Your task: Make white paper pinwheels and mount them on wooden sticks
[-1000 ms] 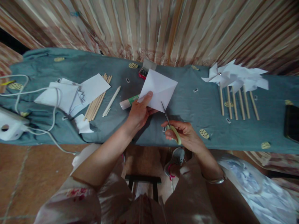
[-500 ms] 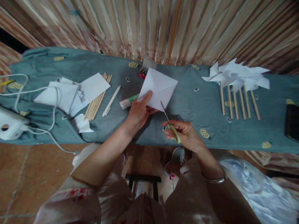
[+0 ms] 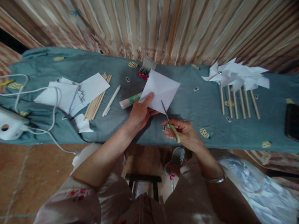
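Observation:
My left hand [image 3: 141, 113] pinches a creased white paper square [image 3: 161, 88] by its left side, thumb on top and fingers beneath. A pair of scissors [image 3: 174, 132] with pale green handles is in my right hand [image 3: 183, 132], fingers through the loops. Its blades lie at the paper's near corner and point toward the middle; whether they are fully closed I cannot tell. Partly behind the paper lies a glue stick [image 3: 128, 101]. Just beyond it stands an opened small red box [image 3: 143, 73] holding small dark shiny pieces.
Paper pinwheels [image 3: 238, 74] on wooden sticks lie at the right, near a dark device [image 3: 291, 121]. To the left are loose wooden sticks [image 3: 97, 102], a white pen [image 3: 111, 101], paper sheets [image 3: 93, 88], and a white power strip [image 3: 11, 124] with cables.
The paper has shifted slightly right and toward me with my left hand, uncovering more of the glue stick and red box. My right hand and the scissors have barely moved.

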A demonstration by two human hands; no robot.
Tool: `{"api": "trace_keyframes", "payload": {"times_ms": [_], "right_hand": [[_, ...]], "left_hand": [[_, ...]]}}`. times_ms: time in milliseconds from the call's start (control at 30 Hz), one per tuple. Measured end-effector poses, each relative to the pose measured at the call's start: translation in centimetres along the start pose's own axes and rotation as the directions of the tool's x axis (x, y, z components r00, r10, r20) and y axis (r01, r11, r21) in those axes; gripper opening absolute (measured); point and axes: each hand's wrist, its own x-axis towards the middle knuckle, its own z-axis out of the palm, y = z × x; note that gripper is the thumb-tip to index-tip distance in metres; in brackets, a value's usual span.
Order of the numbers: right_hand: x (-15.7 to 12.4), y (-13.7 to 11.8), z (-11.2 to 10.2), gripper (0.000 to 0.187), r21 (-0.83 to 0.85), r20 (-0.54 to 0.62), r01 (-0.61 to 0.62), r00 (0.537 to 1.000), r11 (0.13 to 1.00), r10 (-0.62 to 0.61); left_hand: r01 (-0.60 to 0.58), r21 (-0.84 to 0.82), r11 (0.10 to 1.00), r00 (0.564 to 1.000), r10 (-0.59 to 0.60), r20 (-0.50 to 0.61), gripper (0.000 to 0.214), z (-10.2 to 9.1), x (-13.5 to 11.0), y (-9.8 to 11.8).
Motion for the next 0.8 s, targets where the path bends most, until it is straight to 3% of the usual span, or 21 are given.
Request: {"api": "trace_keyframes", "payload": {"times_ms": [233,433,800], "right_hand": [[0.09,0.0,-0.02,0.043,-0.056,0.013,0.019,1.0,0.998,-0.019],[0.06,0.32,-0.07,0.045,-0.088,0.007,0.034,0.999,0.996,-0.033],[0.2,0.47,-0.07,0.043,-0.058,0.0,0.032,0.999,0.998,-0.032]], "left_hand": [[0.013,0.001,1.0,1.0,-0.013,-0.006,0.011,-0.03,-0.01,0.03],[0.043,-0.024,0.999,0.999,-0.043,0.024,0.025,-0.03,-0.24,-0.15],[0.038,-0.04,0.998,0.999,-0.037,0.015,0.014,0.05,-0.22,-0.16]]}}
